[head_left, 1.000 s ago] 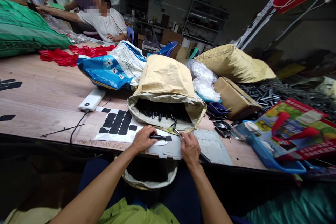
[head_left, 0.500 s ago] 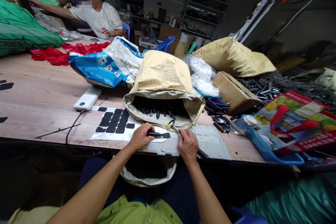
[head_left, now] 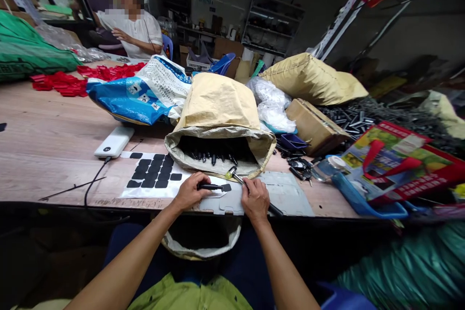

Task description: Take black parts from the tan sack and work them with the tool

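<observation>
The left hand (head_left: 192, 190) grips a black stick (head_left: 210, 187). The right hand (head_left: 255, 198) grips a small hammer (head_left: 238, 178) by the bag (head_left: 220, 126).

Slim black piece (head_left: 211, 187), nearly level, black-handled metal tool (head_left: 238, 178), slanting, yellowish end by the sack (head_left: 221, 101).

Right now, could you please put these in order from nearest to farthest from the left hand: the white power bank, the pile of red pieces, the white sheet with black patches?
1. White sheet with black patches: right beside the left hand, on its left.
2. White power bank: farther left, beyond the sheet.
3. Pile of red pieces: far left, toward the back.
</observation>
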{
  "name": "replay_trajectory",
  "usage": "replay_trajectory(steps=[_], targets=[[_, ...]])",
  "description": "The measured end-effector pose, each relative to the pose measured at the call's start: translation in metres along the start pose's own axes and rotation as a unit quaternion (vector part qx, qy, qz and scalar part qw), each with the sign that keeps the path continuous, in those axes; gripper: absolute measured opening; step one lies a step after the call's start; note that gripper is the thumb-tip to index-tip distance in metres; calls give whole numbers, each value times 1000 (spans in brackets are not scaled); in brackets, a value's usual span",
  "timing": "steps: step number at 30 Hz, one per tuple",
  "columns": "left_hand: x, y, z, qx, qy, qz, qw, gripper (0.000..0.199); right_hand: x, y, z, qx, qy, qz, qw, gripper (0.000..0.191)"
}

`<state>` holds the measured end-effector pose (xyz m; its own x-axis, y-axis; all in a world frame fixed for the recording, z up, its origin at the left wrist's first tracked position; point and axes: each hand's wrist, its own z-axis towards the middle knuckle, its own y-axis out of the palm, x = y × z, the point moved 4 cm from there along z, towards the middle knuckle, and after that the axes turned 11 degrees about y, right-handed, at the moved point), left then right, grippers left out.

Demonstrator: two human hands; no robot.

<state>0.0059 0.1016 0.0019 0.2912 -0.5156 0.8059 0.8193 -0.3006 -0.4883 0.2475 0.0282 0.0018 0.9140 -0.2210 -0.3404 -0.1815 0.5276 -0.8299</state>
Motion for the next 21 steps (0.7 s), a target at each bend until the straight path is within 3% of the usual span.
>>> replay_trajectory(steps=[3, 6, 9, 12, 15, 18, 21], targets=[[22, -4, -16, -18, -13, -83, 996, 21, -1, -2, 0, -1, 0, -1, 1000, 24], [41, 10, -48, -138, -35, -130, 981, 24, -2, -2, 0, 1, 0, -2, 1000, 25], [31, 35, -84, -239, -109, -74, 962, 19, -1, -2, 0, 2, 2, -2, 1000, 25], [-4, 50, -106, -219, -214, 68, 950, 16, -1, -1, 0, 1, 1, 2, 1000, 25], [-28, 53, -111, -189, -261, 181, 929, 13, -1, -2, 0, 3, 0, 4, 1000, 25], [-24, 49, -109, -192, -243, 234, 922, 13, -1, -2, 0, 4, 0, 3, 1000, 25], [3, 44, -99, -241, -204, 206, 926, 15, -1, -2, -1, 3, 1, 3, 1000, 25]])
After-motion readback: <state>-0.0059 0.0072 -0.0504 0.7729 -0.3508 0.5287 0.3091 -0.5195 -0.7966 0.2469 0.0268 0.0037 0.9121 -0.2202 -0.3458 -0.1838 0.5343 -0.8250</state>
